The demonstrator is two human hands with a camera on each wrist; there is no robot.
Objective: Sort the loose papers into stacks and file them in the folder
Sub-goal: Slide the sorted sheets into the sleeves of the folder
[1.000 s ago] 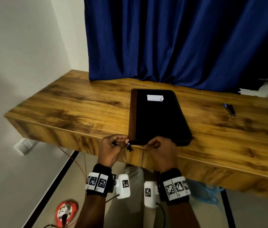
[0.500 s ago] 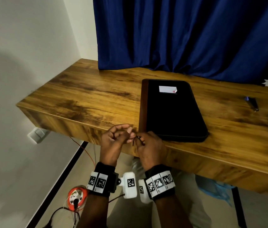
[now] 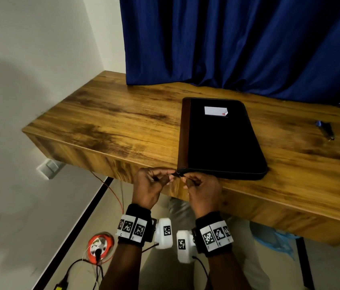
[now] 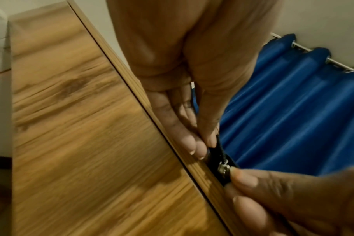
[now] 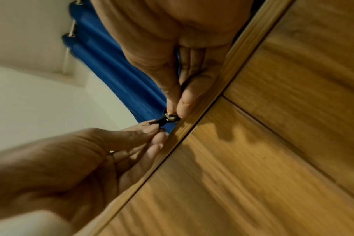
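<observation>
Seemingly both hands pinch: left hand zipper tape, right hand slider at folder corner.

The table is wood-grained with a smooth, faintly glossy finish. The folder looks matt black with a brown leather-like spine, its zipper slider shiny metal. The curtain is blue cloth.

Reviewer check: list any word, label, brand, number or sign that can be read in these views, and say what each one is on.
No text can be read in any view.
White label on the black folder: faint lines and a red mark, too small to read.
Wristbands and wrist cameras: square black-and-white marker patterns, no words.
Pen and orange cable reel: any print is too blurred.
</observation>
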